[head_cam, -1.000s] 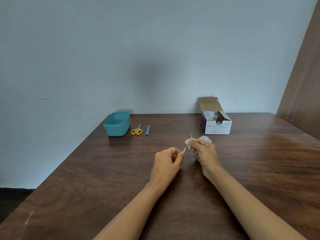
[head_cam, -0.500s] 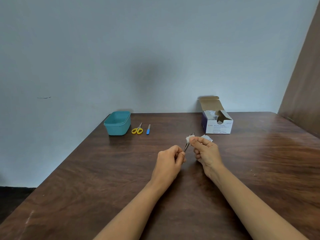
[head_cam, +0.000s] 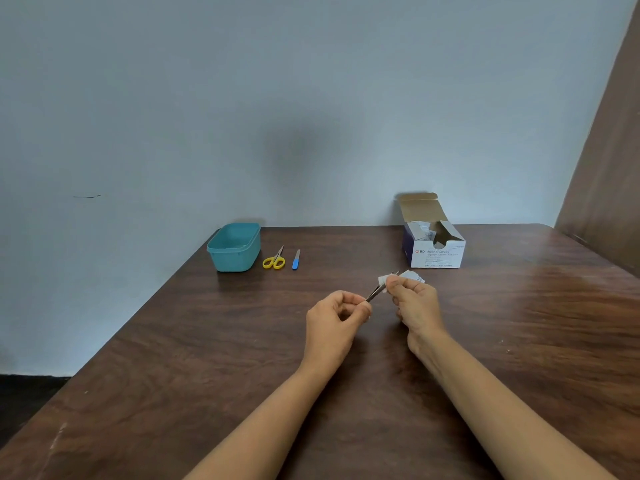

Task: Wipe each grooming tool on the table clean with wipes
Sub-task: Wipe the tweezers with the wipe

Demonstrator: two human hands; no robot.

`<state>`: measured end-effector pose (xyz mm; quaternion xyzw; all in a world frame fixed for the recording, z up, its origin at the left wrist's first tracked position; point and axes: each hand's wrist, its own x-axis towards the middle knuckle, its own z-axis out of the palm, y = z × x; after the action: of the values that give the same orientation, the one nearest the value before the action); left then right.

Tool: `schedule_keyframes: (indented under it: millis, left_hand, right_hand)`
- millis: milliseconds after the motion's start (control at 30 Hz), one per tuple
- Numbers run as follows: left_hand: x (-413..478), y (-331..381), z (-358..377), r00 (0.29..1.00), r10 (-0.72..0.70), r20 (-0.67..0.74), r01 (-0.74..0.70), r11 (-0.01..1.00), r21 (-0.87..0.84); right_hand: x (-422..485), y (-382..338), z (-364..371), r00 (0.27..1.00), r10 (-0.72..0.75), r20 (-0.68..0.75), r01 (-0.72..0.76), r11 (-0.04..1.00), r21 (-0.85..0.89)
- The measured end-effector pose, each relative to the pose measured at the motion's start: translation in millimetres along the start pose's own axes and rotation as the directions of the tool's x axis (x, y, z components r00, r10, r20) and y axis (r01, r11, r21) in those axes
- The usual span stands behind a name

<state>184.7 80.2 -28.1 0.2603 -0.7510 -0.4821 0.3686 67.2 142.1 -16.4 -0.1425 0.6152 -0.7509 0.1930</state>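
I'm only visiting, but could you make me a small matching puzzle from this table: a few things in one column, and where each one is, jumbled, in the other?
Things:
1. scissors
2. swab box
3. metal tool
4. white wipe

Places:
A. pinched in the right hand
B. between the teal tub and the blue-handled file
C. standing open near the far edge of the table
D. gripped by the left hand

Pairs: 1-B, 2-C, 3-D, 4-A.

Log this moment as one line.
step: wiping slim metal tool | left hand: pinches its near end | right hand: pinches wipe on its far end | waiting: scissors, blue file, beside teal tub
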Motion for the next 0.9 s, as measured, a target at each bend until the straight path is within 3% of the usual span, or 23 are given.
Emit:
schedule_keyframes:
  millis: [200, 500, 800, 900]
  left_hand:
    - [-0.1, 0.0, -0.2, 0.998, 0.025, -0.058, -0.020, 0.996, 0.084]
    - [0.5, -2.4, -2.8, 0.995, 0.061, -0.082, -0.053, 0.994, 0.099]
    - [1.5, -3.1, 0.6, 0.996, 0.066, -0.064, -0.060, 0.994, 0.096]
    - [1.4, -3.4, 0.6, 0.995, 0.081, -0.064, -0.074, 0.991, 0.109]
  right_hand:
    - [0.6, 4.4, 0.9, 0.999, 0.001, 0.055, 0.001, 0.999, -0.032]
    - [-9.2, 16.9, 9.5, 0.981, -0.169, 0.093, 0.183, 0.967, -0.178]
    - [-16.2, 5.4, 7.7, 0.999, -0.033, -0.027, 0.034, 0.999, 0.019]
    - [-19.2, 1.5, 5.9, 1.000, -0.009, 0.024, 0.009, 1.000, 0.018]
